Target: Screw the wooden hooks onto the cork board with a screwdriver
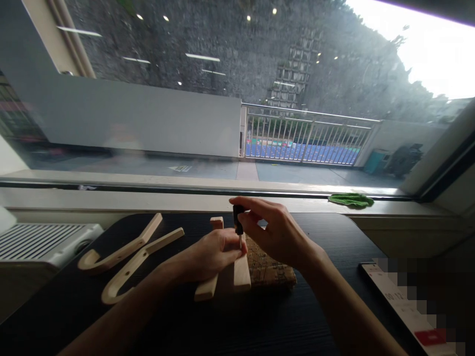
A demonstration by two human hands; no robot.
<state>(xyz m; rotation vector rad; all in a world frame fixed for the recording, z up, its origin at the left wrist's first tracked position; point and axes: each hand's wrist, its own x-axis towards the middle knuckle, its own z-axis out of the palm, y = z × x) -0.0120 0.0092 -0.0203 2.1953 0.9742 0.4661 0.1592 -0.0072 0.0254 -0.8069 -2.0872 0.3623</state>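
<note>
My right hand [274,230] is closed around the black handle of a screwdriver [238,220], which points straight down. Just below it, the fingertips of my left hand [218,252] pinch together near the screwdriver's tip, over a pale wooden piece [242,274]. Whatever small thing sits between those fingertips is hidden. Under and left of my left hand lies another wooden strip [206,289], partly covered by the hand. A brown, dark-speckled block [272,274] lies beneath my right hand, beside the wooden piece.
Two J-shaped wooden pieces with holes, one farther [122,253] and one nearer [128,272], lie on the black table [178,326] at left. A device with a timer display [404,306] is at right. A green cloth [351,200] rests on the windowsill; a slatted white unit [48,242] stands left.
</note>
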